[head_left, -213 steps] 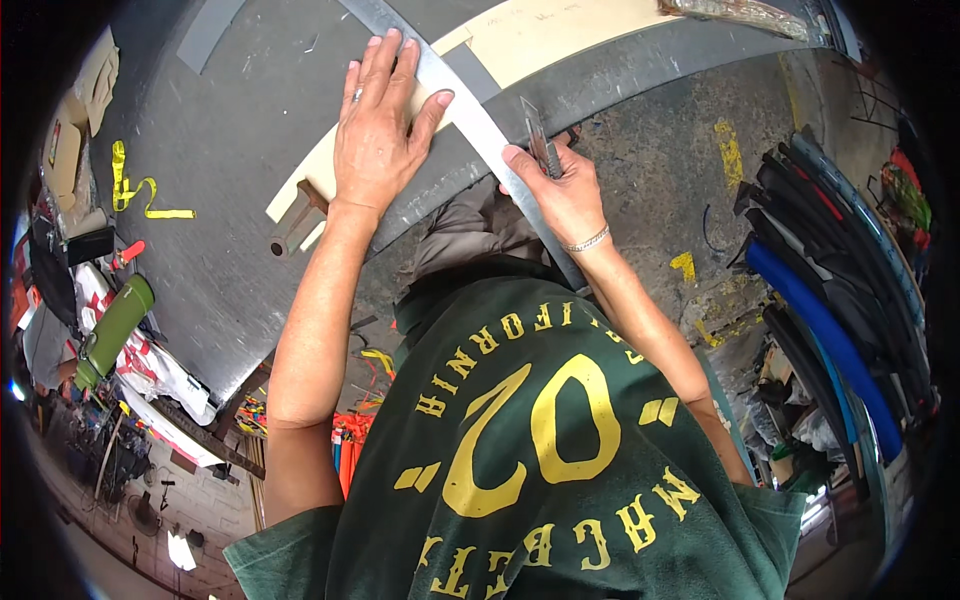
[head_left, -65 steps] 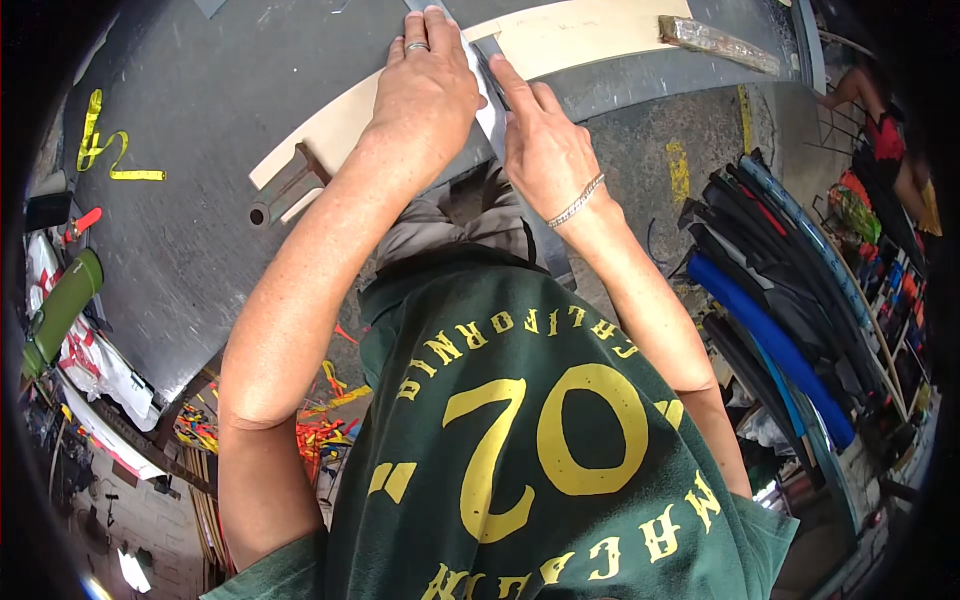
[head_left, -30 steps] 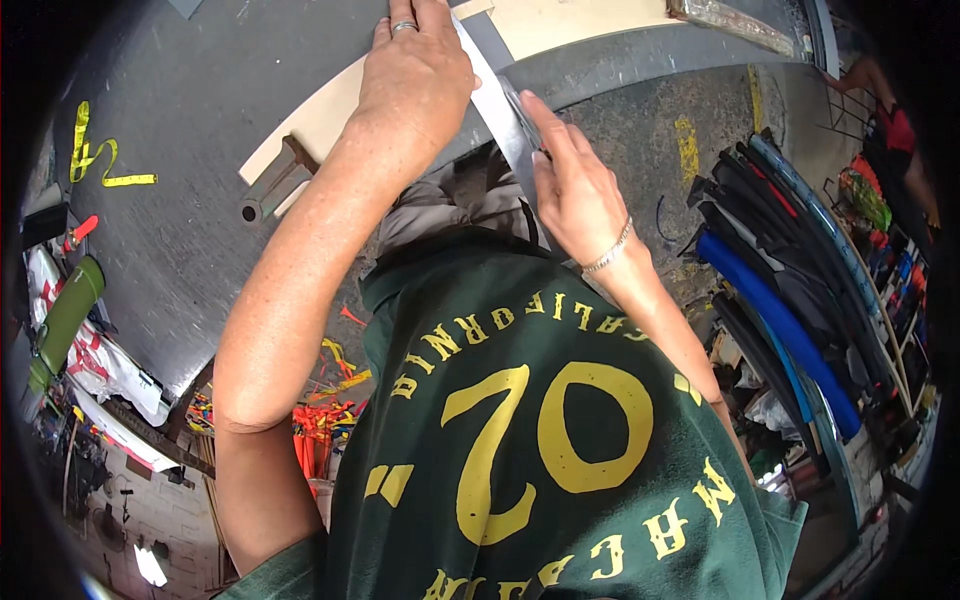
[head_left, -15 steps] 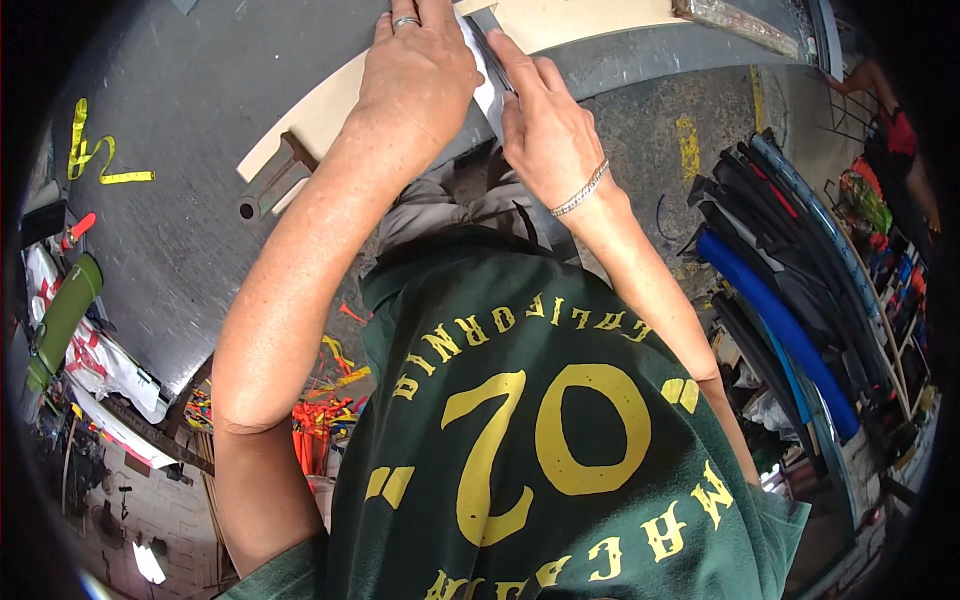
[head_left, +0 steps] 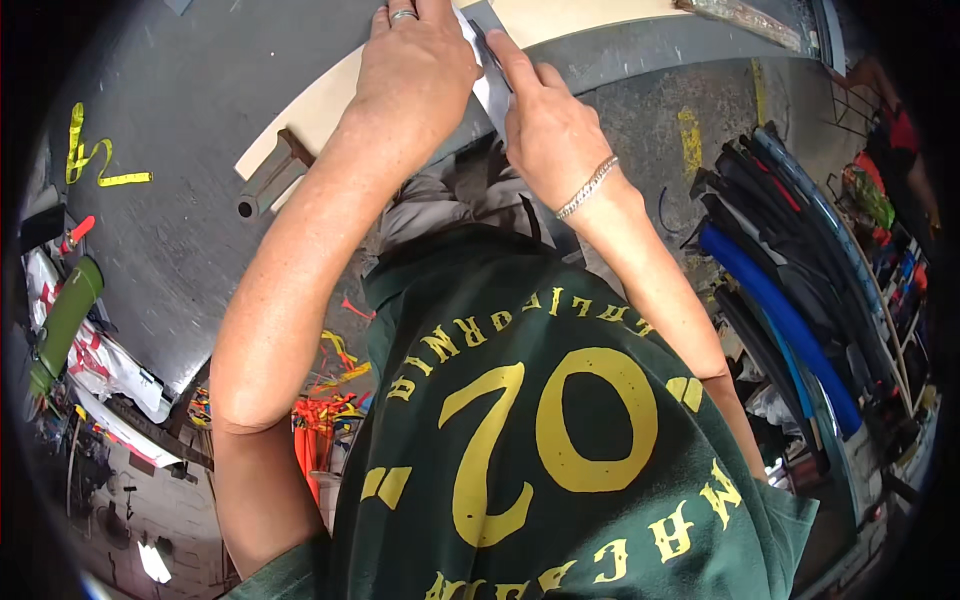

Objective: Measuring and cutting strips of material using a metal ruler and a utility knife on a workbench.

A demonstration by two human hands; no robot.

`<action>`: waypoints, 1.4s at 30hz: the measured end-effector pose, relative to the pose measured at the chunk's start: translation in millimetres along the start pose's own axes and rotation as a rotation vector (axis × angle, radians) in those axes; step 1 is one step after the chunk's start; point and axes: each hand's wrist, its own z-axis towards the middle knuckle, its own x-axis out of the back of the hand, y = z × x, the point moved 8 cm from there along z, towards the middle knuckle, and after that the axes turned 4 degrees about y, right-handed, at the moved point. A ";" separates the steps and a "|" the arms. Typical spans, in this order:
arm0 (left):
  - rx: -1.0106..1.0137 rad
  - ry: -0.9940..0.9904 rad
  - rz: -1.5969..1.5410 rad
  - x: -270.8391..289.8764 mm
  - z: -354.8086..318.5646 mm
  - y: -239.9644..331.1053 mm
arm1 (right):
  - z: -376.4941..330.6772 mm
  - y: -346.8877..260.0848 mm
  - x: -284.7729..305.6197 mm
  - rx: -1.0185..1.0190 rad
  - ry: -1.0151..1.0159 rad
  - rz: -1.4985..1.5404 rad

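Note:
My left hand point(head_left: 418, 70) presses down at the top edge of the view, its fingers stretched out and partly cut off there. It rests beside a white strip point(head_left: 492, 100) with a grey piece point(head_left: 484, 14) along it. My right hand point(head_left: 548, 115) grips a thin dark tool point(head_left: 490, 46), its index finger laid along the top. The tool's tip points up along the strip; its exact kind is hidden. Beneath both lies a long cream board point(head_left: 310, 105) near the table's front edge.
A metal clamp or tool point(head_left: 277, 172) sits at the board's left end. Farther left on the grey table point(head_left: 190, 240) lies a yellow measuring tape point(head_left: 125, 179). A wrapped bar point(head_left: 745, 24) lies at the far right. Rolled dark and blue material point(head_left: 780, 320) is stacked at right.
My right hand has shifted slightly right with the dark tool, showing a little more of the grey piece. My left hand stays nearly in place.

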 end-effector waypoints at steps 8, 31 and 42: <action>0.044 0.096 0.030 9.8 7.8 1.5 | -37.1 19.3 -3.4 -0.051 -0.003 0.069; 0.074 -0.279 0.259 19.3 12.1 9.6 | 4.1 3.7 3.4 0.081 0.159 0.136; 0.029 0.143 0.091 11.3 6.8 1.7 | 7.2 -3.2 5.7 0.061 0.071 0.029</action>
